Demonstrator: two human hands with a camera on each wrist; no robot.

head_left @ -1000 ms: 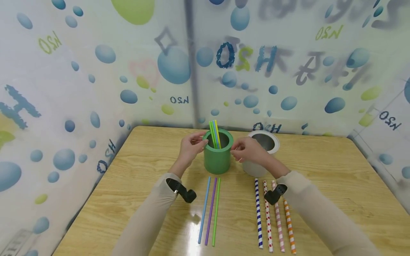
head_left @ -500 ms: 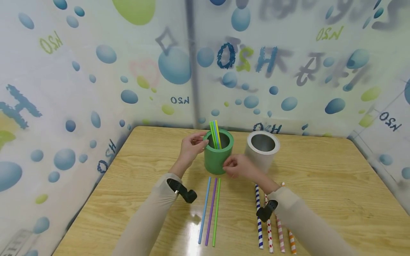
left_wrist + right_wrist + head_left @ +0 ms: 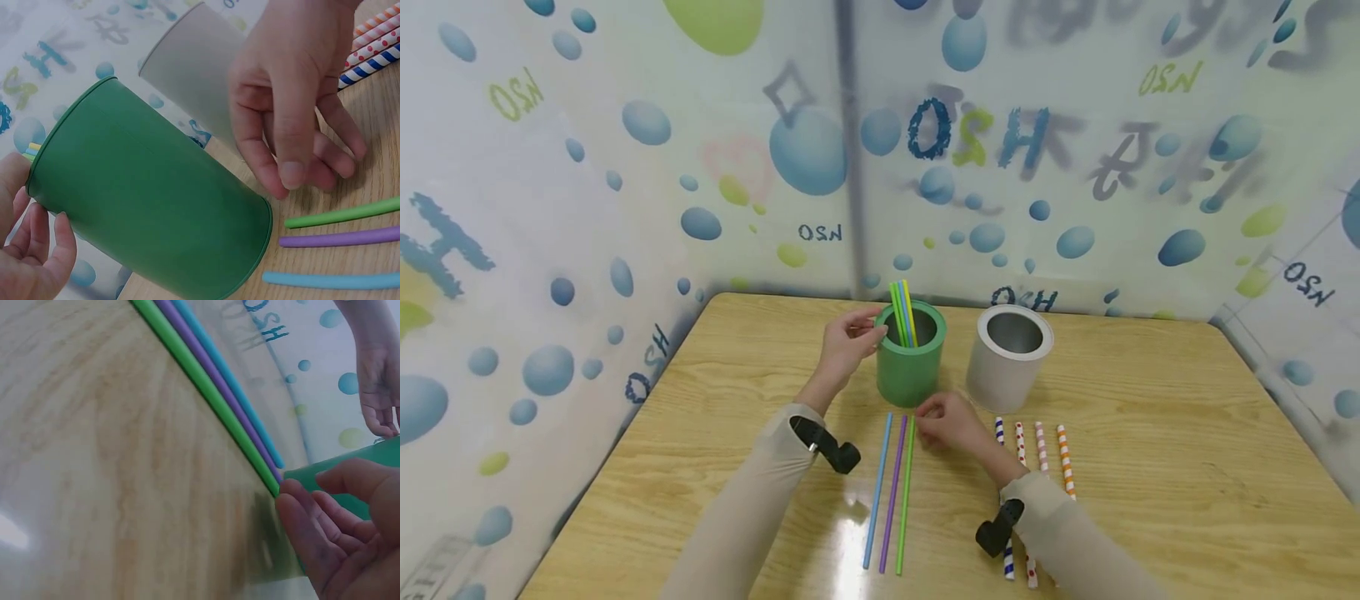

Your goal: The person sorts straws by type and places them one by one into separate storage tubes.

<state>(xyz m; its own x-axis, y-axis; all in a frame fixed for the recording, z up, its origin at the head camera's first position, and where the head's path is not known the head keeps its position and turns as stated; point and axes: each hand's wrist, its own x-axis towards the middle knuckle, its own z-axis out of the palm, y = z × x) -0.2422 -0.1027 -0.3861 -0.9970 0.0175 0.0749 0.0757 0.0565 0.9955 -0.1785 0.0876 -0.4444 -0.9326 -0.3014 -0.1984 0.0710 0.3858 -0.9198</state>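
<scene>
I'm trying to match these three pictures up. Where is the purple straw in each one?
Head view: the purple straw lies just below center, between the blue straw and the green straw.
Left wrist view: lower right, running off the right edge.
Right wrist view: slanting from the top edge down rightward.
Shared landmark: the green cup, near one end of the straw in all three.

Green cup (image 3: 908, 375) – upright, open top, left hand (image 3: 844, 343) holding its rim; green, blue and yellow straws (image 3: 905, 313) lean inside, tops above rim. In front, three thin straws flat, roughly parallel – blue straw (image 3: 878, 492), purple straw (image 3: 892, 494), green straw (image 3: 906, 495), right hand (image 3: 952, 423) by the last one's cup end.
</scene>
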